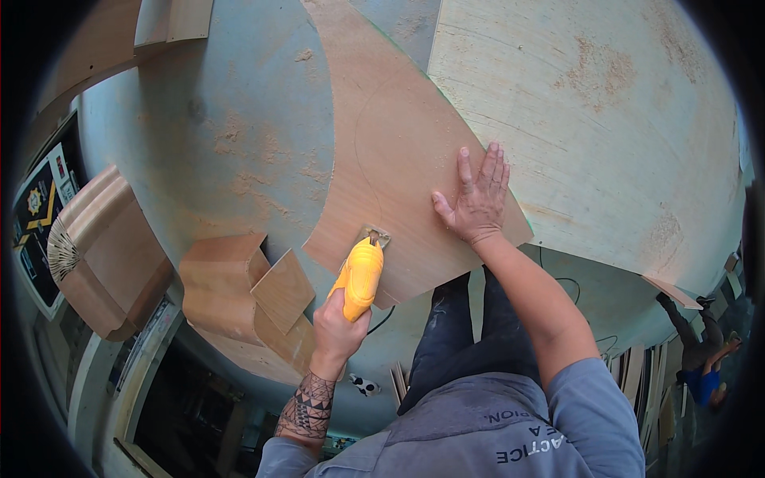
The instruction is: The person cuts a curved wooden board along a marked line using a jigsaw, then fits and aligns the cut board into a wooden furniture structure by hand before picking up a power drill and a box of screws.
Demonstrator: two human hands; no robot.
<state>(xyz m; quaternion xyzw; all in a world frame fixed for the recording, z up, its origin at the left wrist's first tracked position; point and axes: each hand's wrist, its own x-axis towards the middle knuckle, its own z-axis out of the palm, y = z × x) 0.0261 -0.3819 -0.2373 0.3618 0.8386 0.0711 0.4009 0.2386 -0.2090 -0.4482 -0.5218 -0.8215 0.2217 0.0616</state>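
Note:
My left hand (341, 328) is wrapped round the body of a yellow jigsaw (362, 275). The saw's metal base plate (381, 236) rests on a thin brown plywood sheet (398, 151), close to its near edge. Its blade is hidden from view. A faint curved pencil line runs over the sheet away from the saw. To the right, my right hand (480, 203) lies flat on the same sheet near its right edge, with fingers spread and nothing held. The sheet has a concave curve along its left side and narrows toward the far end.
Under the sheet at right lies a pale, sawdust-strewn board (590, 119). Curved wooden pieces (231, 295) and a small plywood offcut (284, 291) sit at left, beside a rounded wooden form (115, 247). A black cord (384, 320) hangs below the saw. Another person (701, 350) is at far right.

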